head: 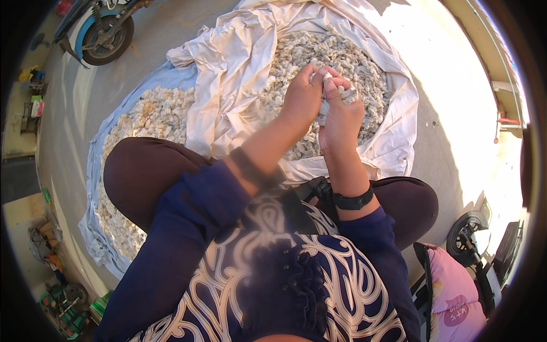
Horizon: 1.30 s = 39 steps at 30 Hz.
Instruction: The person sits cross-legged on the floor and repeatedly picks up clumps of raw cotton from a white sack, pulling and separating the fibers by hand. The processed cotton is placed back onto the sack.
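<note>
My left hand and my right hand meet over a heap of raw fluffy fibre, seemingly cotton. Pale tufts show between the fingers of my right hand, and a small white tuft is pinched where the thumbs and fingertips of both hands come together. The heap lies on a crumpled off-white cloth. To its left, a second heap of paler, cream-coloured tufts rests on a light blue cloth, partly hidden by my knee.
A motorcycle wheel stands on the concrete floor at the upper left. At the lower right are another wheel and a pink padded cover. Green items sit at the lower left. My bent knees flank the cloths.
</note>
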Available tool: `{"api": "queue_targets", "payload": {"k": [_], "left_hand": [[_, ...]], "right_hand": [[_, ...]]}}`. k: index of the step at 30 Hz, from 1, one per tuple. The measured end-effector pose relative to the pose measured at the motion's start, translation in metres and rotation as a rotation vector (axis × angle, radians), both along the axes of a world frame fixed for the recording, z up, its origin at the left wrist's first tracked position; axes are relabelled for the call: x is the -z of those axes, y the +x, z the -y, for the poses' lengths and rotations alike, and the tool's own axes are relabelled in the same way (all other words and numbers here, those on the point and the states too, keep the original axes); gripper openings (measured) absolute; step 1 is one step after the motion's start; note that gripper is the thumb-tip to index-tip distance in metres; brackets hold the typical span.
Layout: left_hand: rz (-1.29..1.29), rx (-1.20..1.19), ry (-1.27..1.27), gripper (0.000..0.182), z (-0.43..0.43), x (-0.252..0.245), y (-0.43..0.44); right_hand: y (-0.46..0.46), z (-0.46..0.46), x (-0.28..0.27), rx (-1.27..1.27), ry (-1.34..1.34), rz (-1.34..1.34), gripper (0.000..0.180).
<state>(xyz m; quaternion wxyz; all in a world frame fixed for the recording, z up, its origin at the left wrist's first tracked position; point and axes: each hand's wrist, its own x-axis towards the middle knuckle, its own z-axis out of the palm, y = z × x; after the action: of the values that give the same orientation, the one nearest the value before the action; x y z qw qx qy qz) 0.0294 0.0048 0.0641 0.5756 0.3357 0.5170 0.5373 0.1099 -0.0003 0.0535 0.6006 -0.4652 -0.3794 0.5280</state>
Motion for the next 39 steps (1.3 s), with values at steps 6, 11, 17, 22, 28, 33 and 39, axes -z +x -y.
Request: {"api": "queue_targets", "payload": {"k": [6,11,17,22,28,33,39], "left_hand": [[-0.24,0.043,0.065,0.022,0.001,0.005,0.006],[-0.133,0.002,0.078,0.021,-0.004,0.009,0.002],[-0.172,0.116,0.113,0.023,-0.001,0.001,0.004],[-0.042,0.154,-0.086,0.027,0.006,-0.007,0.01],[0.451,0.025,-0.222,0.035,-0.002,-0.01,-0.001],[0.498,0.182,-0.152,0.04,0.006,-0.006,0.014],[0.085,0.139,-0.031,0.033,0.006,-0.001,0.015]], "right_hand": [[0.005,-0.003,-0.008,0.02,-0.207,-0.29,0.009],[-0.005,0.003,-0.007,0.0,0.069,-0.147,0.004],[0.002,-0.006,-0.006,0.031,0.019,-0.14,0.003],[0.015,-0.009,-0.006,0.132,-0.068,-0.122,0.01],[0.0,0.002,-0.001,-0.049,0.382,0.343,0.02],[0.02,-0.015,-0.008,0.071,-0.054,0.052,0.022],[0.014,-0.008,0.008,0.189,-0.042,0.166,0.029]]}}
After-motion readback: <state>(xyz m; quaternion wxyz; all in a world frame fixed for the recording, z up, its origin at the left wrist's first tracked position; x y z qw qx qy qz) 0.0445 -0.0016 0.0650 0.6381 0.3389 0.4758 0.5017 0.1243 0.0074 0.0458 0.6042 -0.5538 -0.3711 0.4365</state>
